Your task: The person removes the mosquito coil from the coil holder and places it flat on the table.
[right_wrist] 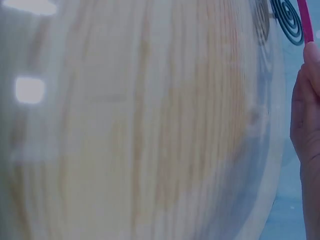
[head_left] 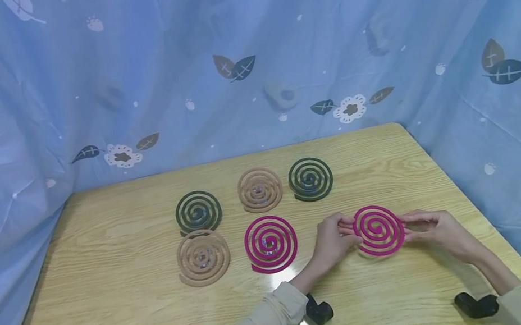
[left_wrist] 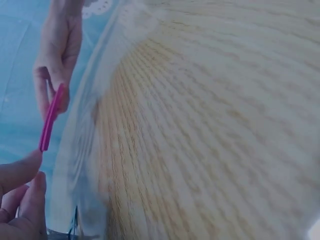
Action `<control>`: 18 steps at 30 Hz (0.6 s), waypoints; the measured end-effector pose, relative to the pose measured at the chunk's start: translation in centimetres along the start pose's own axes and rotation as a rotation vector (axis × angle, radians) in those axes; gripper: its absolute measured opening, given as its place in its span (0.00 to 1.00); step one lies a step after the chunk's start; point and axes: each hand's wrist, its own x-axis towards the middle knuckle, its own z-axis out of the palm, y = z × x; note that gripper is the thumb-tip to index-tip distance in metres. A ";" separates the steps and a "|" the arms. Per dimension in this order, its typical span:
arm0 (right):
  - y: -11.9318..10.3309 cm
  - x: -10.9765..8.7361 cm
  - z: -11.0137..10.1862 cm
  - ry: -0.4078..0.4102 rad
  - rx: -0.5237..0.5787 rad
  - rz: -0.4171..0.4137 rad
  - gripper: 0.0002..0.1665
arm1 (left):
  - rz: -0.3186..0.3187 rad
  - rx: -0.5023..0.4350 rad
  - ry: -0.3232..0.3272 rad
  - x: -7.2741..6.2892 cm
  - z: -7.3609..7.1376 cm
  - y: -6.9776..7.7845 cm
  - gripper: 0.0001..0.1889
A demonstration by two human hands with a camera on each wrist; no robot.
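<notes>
A magenta mosquito coil (head_left: pixel 377 229) is held up over the right part of the table, its flat spiral face towards the head camera. My left hand (head_left: pixel 330 238) pinches its left edge between thumb and fingers. At the opposite edge, my right hand (head_left: pixel 442 231) grips the coil the same way. In the left wrist view the coil (left_wrist: pixel 51 117) appears edge-on, a thin strip between both hands. Only a piece of the coil (right_wrist: pixel 305 21) shows in the right wrist view, above the right hand (right_wrist: pixel 309 107).
Left of the hands, several more coils sit on the wooden table (head_left: pixel 127 320): a magenta one (head_left: pixel 269 243), two tan ones (head_left: pixel 203 257) and two dark green ones (head_left: pixel 310 178). Shiny bits show at their centres. The front-left tan coil overlaps a green one. Blue patterned cloth (head_left: pixel 150 77) surrounds the table.
</notes>
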 end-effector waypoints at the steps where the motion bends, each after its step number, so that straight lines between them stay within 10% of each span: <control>1: 0.1 0.0 -0.2 -0.018 0.003 -0.002 0.25 | -0.003 0.004 -0.001 -0.1 0.1 0.1 0.15; 18: 0.2 0.5 -2.0 -0.097 0.023 0.058 0.26 | -0.029 0.329 0.023 0.3 1.5 1.8 0.14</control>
